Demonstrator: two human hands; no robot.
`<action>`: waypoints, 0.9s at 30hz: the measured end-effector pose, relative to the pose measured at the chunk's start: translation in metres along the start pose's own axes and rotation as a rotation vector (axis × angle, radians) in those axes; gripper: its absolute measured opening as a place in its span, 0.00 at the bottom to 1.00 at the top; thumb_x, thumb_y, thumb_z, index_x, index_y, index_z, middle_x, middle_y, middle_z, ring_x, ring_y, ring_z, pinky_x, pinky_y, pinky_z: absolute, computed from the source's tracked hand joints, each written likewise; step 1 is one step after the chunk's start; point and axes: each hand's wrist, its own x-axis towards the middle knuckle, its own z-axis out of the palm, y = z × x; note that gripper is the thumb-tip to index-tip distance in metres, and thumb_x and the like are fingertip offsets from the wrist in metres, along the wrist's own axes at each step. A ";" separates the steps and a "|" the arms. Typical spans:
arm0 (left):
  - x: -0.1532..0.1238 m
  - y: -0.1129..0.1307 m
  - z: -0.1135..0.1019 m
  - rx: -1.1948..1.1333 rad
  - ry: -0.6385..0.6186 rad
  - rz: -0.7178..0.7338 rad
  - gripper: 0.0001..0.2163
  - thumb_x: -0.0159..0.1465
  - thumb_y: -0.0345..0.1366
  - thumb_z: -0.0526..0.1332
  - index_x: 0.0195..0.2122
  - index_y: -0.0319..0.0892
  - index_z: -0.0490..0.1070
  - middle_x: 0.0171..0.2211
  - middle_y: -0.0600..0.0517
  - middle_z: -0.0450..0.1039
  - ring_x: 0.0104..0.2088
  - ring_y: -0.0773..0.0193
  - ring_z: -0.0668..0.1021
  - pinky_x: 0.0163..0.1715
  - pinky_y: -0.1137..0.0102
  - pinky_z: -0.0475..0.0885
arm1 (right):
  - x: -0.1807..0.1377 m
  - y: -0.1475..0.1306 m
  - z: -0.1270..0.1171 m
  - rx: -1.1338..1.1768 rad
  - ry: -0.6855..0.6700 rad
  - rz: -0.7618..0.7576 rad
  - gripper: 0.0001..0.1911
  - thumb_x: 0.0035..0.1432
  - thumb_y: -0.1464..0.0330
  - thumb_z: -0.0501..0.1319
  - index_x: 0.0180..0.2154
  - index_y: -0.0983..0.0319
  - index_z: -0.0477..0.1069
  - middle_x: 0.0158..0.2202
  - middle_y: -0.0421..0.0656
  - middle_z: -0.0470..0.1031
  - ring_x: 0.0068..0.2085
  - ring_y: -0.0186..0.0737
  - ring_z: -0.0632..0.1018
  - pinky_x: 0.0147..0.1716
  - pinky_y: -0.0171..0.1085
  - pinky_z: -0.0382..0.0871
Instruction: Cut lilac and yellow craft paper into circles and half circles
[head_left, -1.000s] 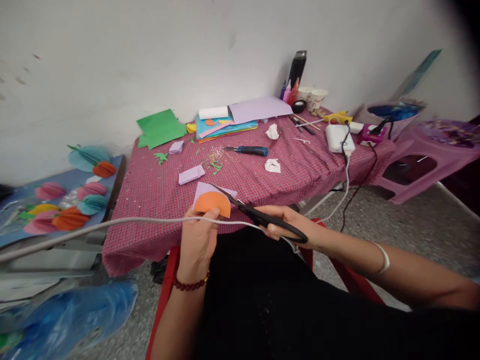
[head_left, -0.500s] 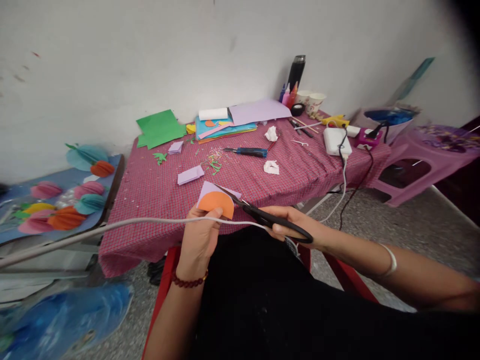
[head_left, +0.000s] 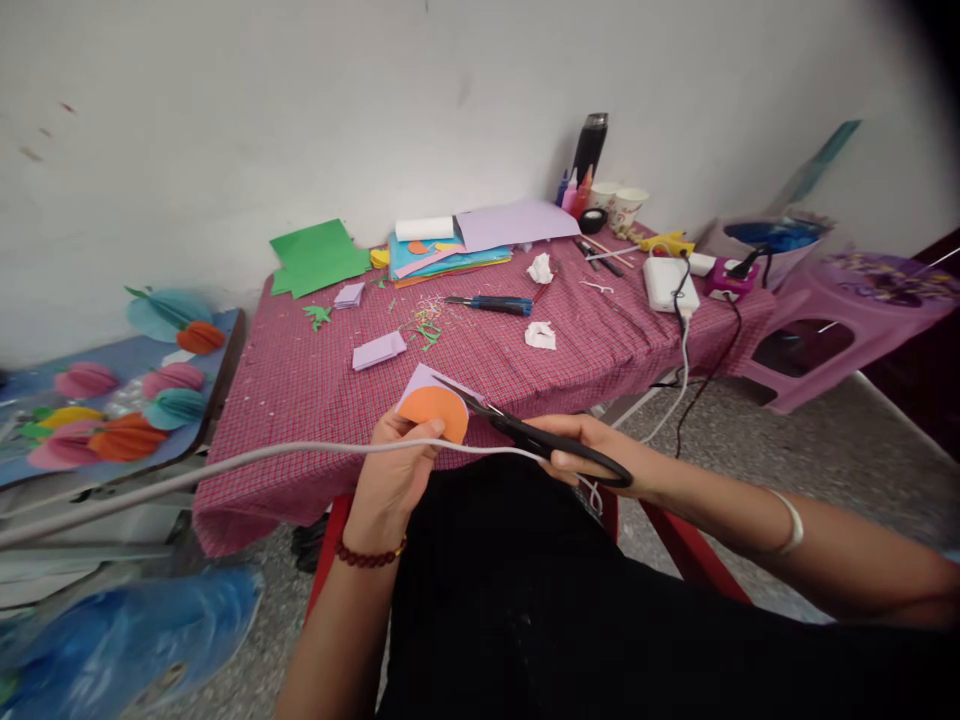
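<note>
Your right hand [head_left: 581, 452] is closed around the handles of the black scissors [head_left: 525, 432], whose long axis runs on a slant: loops low at the right, tips up to the left and away from you. The blades lie along the right side of the lilac paper [head_left: 417, 379], close by the curved edge of the orange disc [head_left: 441, 406]; how far they stand apart is too small to tell. Your left hand [head_left: 396, 465] pinches disc and paper together, thumb on top, so the disc's lower left is covered. The disc faces up at you, and one corner of the paper points away toward the wall [head_left: 315, 110]. All this is held up at the near edge of the table [head_left: 277, 405], in front of your black clothing [head_left: 495, 600]. Beyond the tips, a strip of checked cloth separates the paper from the cutter [head_left: 499, 304]; the folded slips [head_left: 378, 350] sit near, up to the left, and a tissue [head_left: 540, 335] up to the right. A cable [head_left: 270, 452] crosses in front of your left hand and reaches your right fingers, narrowing the room on your near side.
</note>
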 end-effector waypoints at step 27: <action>0.026 0.004 -0.012 0.115 -0.339 -0.215 0.06 0.46 0.26 0.69 0.26 0.37 0.77 0.21 0.53 0.74 0.23 0.69 0.76 0.26 0.75 0.73 | -0.016 -0.005 -0.014 -0.048 0.045 0.071 0.33 0.56 0.55 0.63 0.57 0.67 0.65 0.24 0.35 0.61 0.21 0.25 0.60 0.18 0.29 0.49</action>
